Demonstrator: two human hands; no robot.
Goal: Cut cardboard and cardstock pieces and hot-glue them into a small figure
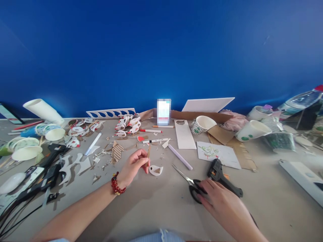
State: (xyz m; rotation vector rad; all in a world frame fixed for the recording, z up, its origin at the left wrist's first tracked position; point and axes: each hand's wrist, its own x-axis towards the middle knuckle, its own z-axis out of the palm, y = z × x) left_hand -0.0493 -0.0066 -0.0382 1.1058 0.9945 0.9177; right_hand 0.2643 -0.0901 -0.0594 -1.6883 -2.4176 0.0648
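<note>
My left hand (pixel 133 166) is in the middle of the tabletop (pixel 156 215). My thumb and pointer finger are pinched shut on a thin brown stick (pixel 148 152). The other fingers are curled in. The stick is short, flat and light brown, like wood. I hold it by its near end. Its long way runs from me toward the far edge of the tabletop, and its free end points at the blue wall.

Just beside my fingers lies a small white cut-out (pixel 155 170) with a brown bit on it. I wear a red bead bracelet (pixel 117 184) on my left wrist.

My right hand (pixel 222 205) is nearer the front edge, to the right. It lies on the black handles of the scissors (pixel 185 178). I cannot tell if my fingers grip them or just rest there. The shiny blades point away to the left, toward the cut-out. A black glue gun (pixel 222 176) lies just behind my right hand.
</note>
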